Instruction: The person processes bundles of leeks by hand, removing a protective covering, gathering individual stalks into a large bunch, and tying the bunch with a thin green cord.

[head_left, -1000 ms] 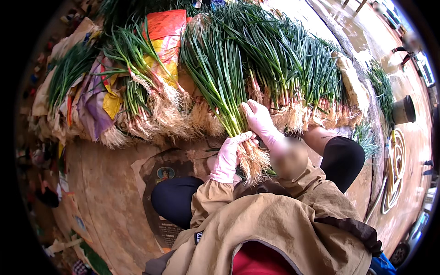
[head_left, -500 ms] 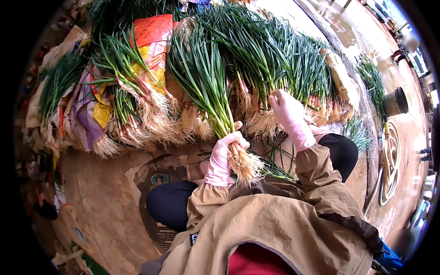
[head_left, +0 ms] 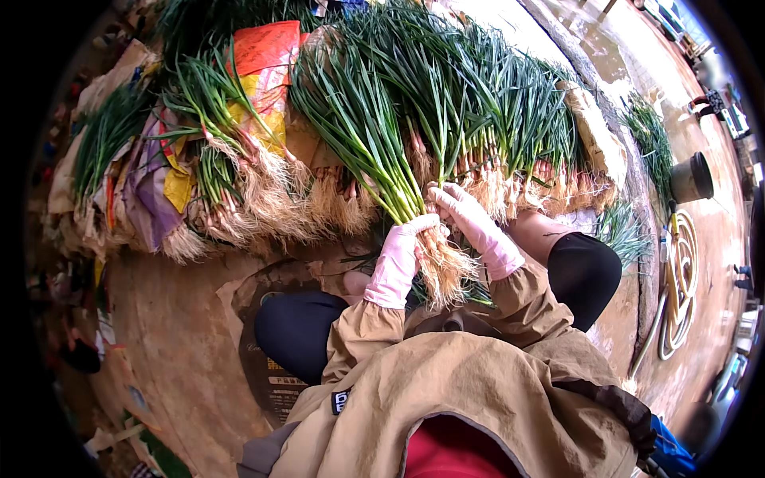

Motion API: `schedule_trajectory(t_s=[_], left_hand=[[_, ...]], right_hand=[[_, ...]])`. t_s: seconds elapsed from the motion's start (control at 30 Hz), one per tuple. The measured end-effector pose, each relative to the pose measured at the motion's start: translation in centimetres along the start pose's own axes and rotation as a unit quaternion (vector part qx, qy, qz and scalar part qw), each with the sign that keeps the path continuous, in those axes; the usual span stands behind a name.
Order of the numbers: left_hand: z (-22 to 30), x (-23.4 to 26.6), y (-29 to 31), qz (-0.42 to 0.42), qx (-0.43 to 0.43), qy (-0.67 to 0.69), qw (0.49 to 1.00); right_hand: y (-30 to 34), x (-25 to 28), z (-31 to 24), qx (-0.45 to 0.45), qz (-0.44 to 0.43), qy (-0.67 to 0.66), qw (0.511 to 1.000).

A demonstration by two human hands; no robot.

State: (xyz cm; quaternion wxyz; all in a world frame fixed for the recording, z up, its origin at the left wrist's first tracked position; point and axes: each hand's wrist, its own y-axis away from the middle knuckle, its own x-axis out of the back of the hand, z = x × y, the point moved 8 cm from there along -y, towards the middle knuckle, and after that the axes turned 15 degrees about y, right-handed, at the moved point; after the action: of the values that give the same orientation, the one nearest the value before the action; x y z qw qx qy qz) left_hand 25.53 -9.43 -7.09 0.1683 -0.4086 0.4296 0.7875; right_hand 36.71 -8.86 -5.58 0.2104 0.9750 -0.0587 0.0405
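My left hand (head_left: 401, 259), in a pink glove, is closed round the lower stems of a bunch of green garlic (head_left: 390, 179). Its long leaves lean up and to the left, and the pale roots (head_left: 449, 271) hang below my fingers. Right beside it, my right hand (head_left: 470, 219), also gloved in pink, is closed on a few green garlic stalks (head_left: 446, 155) just above those roots. Its fingertips are partly hidden among the stems. Behind both hands lies a thick row of green garlic (head_left: 510, 103), roots toward me.
Smaller bundles of green garlic (head_left: 215, 103) lie left among coloured sacks (head_left: 267, 52). My bent knees (head_left: 586, 271) flank the work. At the right are a coiled hose (head_left: 681, 287), a dark bucket (head_left: 692, 177) and more greens (head_left: 647, 135). A dark printed sack (head_left: 267, 382) lies on the floor.
My right hand has come from the row down and left to the bunch, bringing a few stalks. My left hand has moved slightly right with the bunch.
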Motion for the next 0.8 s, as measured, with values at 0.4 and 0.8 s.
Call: schedule_trajectory(t_s=[0.4,0.8], left_hand=[[-0.7,2.9,-0.3,0.017,0.015,-0.033,0.999],[-1.9,-0.3,1.8,-0.143,0.124,0.175,0.966]], right_hand=[[-1.4,0.8,-0.4,0.183,0.225,0.315,0.904],[-2.9,-3.8,-1.4,0.056,-0.275,-0.508,0.814]])
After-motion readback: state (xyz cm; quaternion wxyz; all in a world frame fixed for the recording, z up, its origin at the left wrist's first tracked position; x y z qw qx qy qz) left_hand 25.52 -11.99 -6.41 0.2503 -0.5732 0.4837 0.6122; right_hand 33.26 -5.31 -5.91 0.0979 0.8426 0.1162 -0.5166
